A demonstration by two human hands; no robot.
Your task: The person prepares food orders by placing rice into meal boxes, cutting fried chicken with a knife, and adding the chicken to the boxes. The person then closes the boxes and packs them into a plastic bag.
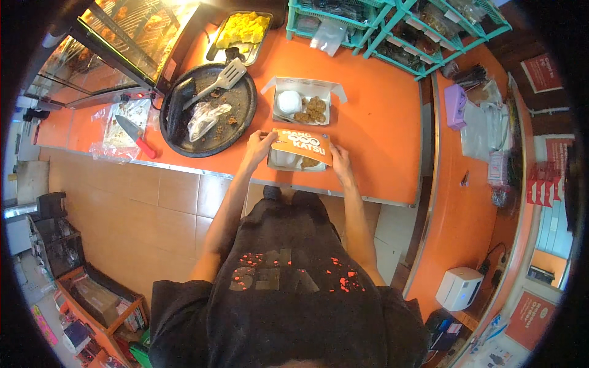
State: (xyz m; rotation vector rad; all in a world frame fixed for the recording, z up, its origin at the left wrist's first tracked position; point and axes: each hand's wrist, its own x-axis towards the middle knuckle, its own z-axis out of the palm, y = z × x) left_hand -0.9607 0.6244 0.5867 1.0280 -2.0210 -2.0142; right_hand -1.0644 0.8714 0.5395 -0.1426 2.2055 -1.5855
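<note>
Both my hands hold the orange printed lid of a cardboard meal box (301, 143) near the counter's front edge. My left hand (259, 146) grips the lid's left corner, and my right hand (341, 161) is at its right edge. The lid is partly lowered over the box; a white wrapped item and a brown fried piece show below it. Just behind stands a second cardboard box (301, 120) with its lid up, holding a round white wrapped portion (289, 102) and several brown fried pieces (316, 108).
Left of the boxes sit a round black tray (221, 138) with a slotted spatula (225, 78) and a red-handled knife (138, 138). Behind are a metal tray of yellow food (242, 32), a lit display case (138, 37) and teal plastic racks (395, 41). A purple tape dispenser (454, 106) lies right.
</note>
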